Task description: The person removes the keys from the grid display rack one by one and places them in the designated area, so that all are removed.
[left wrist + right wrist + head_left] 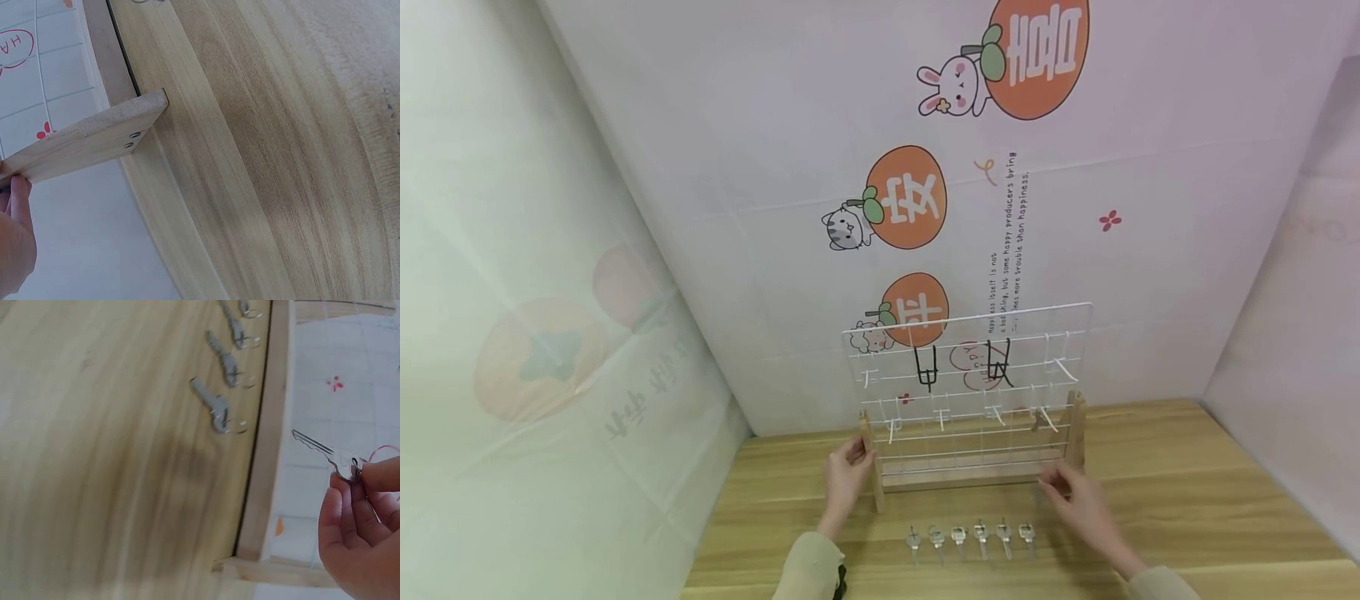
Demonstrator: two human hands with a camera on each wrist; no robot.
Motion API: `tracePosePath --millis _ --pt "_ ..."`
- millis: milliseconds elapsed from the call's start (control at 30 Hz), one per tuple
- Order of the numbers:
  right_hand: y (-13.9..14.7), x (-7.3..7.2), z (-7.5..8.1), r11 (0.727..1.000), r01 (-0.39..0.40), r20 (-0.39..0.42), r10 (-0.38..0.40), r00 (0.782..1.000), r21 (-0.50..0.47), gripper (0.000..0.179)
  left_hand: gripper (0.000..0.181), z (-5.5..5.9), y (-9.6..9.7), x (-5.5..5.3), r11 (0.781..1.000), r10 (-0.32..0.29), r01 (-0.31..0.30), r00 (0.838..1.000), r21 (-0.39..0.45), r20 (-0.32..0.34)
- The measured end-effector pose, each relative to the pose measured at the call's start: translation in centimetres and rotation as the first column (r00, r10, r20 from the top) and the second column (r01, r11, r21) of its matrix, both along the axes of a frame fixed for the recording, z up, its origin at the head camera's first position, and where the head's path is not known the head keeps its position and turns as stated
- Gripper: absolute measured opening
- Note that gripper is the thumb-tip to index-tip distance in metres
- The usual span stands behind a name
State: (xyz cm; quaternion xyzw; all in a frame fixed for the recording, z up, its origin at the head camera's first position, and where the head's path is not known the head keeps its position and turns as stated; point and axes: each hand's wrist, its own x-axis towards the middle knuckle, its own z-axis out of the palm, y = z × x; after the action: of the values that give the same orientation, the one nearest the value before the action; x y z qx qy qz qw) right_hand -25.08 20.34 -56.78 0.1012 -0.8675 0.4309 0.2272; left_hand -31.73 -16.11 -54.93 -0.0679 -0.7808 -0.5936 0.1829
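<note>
A white wire grid rack (966, 321) stands on a wooden base, with white hooks along its lower rows. My left hand (847, 477) holds the left wooden post (94, 134) of the rack, its fingertips at the post's edge in the left wrist view. By the lower right of the rack, my right hand (1084, 507) pinches a silver key (345, 465) near its head, the toothed blade pointing away from the fingers. Several more keys (219, 412) with small rings lie in a row on the table before the rack.
Two black wire hooks (927, 368) hang higher on the grid. The wood-grain table (1157, 467) reaches back to a white printed curtain (760, 275), and similar cloth hangs on both sides. The right wooden post (1076, 429) rises just behind my right hand.
</note>
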Motion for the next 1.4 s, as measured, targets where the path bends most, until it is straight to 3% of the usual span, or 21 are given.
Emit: tracePosePath --millis 200,400,500,767,1033,1400 --pt "1.0 0.1 -1.3 0.999 -0.01 0.097 0.005 0.995 0.049 0.015 0.03 0.0 0.0 0.0 1.0 0.0 0.0 1.0 0.003 0.002" --pt "1.8 0.1 -2.2 0.997 -0.023 0.267 0.001 0.964 0.08 0.009 0.029 0.1 0.0 0.1 1.0 0.012 -0.012 1.0 -0.011 0.002" --pt "2.0 0.0 -2.4 0.993 -0.044 0.299 0.01 0.954 0.108 0.008 0.03 0.0 -0.1 0.1 0.999 0.023 -0.022 1.0 -0.026 0.014" --pt "2.4 -0.2 -3.2 0.985 -0.102 0.327 0.052 0.944 0.138 0.008 0.033 -0.1 -0.2 0.0 0.998 0.036 -0.034 0.999 -0.046 0.031" --pt "2.6 -0.3 -3.8 0.969 -0.165 0.27 0.112 0.956 0.185 0.009 0.034 -0.2 -0.2 0.0 1.0 0.02 -0.02 0.999 -0.011 0.034" --pt "2.6 -0.4 -4.1 0.963 -0.193 0.275 0.138 0.952 0.188 0.011 0.033 -0.1 0.0 0.0 1.0 0.029 -0.028 0.999 -0.01 0.029"
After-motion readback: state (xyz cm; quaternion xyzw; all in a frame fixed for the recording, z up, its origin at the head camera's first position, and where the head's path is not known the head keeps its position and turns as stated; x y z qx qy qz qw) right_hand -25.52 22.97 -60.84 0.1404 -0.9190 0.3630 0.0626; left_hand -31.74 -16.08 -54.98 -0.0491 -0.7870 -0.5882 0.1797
